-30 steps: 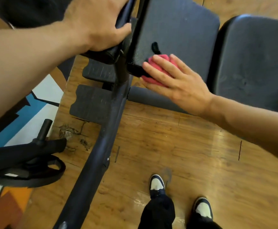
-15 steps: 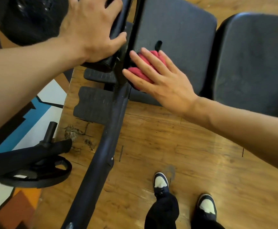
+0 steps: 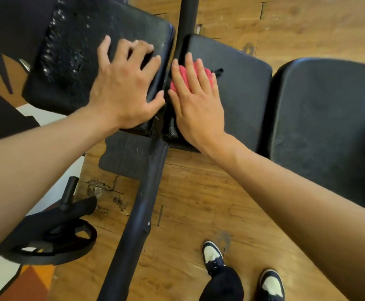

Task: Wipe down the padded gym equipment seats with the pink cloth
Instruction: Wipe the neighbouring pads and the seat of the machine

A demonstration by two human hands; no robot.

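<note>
- We see our two forearms bare, with no sleeves, watch or rings on the left hand or right hand.
- We wear dark trousers.
- Our sneakers are navy with cream toe panels.

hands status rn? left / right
Left hand: open, fingers spread, resting on the worn black pad, holding nothing.
Right hand: open, straight fingers pressing the pink cloth onto the middle pad.

A black weight plate and 2 navy-white sneakers rest on the wooden floor.
</note>
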